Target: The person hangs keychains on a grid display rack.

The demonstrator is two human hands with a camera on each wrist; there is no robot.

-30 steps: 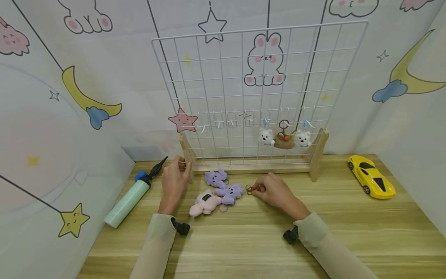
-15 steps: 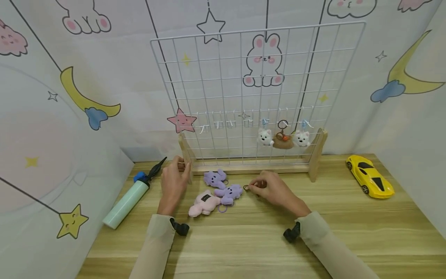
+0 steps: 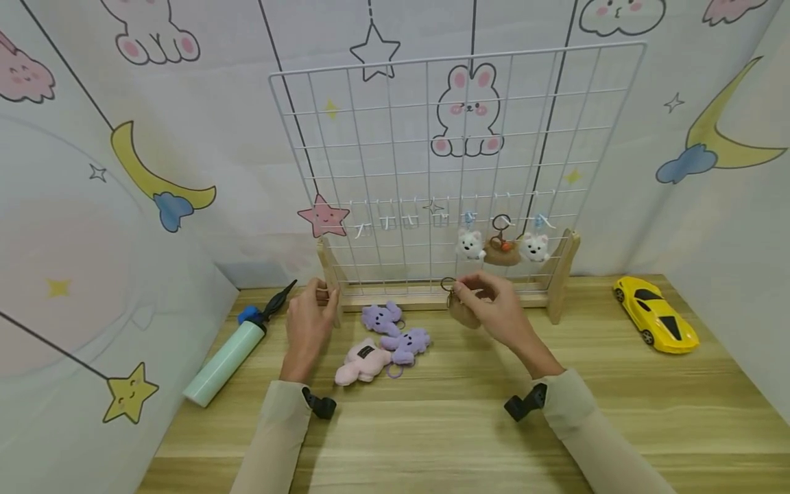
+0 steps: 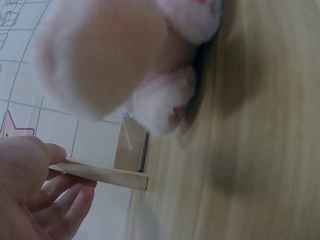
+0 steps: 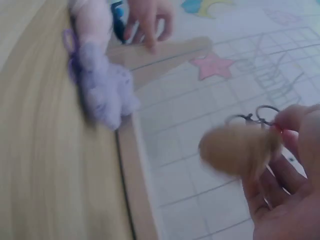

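Observation:
My right hand (image 3: pixel 496 302) pinches a brown plush keychain (image 3: pixel 463 312) by its metal ring, lifted in front of the rack's wooden base. In the right wrist view the brown plush (image 5: pixel 237 150) hangs blurred beside the fingers. My left hand (image 3: pixel 310 319) grips the left wooden leg (image 4: pixel 107 175) of the rack stand, thumb on one side and fingers on the other. Between the hands lie two purple plush keychains (image 3: pixel 405 344) and a pink plush (image 3: pixel 363 361). A white wire grid rack (image 3: pixel 429 144) stands behind, with two white plush keychains (image 3: pixel 471 245) and another brown plush (image 3: pixel 501 254) on its hooks.
Several bare hooks (image 3: pixel 387 221) line the rack's left half. A mint-green hand pump (image 3: pixel 228 360) with a black nozzle lies left of my left hand. On the far right a yellow toy car (image 3: pixel 657 315) rests on the wooden table (image 3: pixel 420 439).
My right hand has raised the brown plush keychain off the table, moving it up and toward the rack. The left hand stays on the stand's leg.

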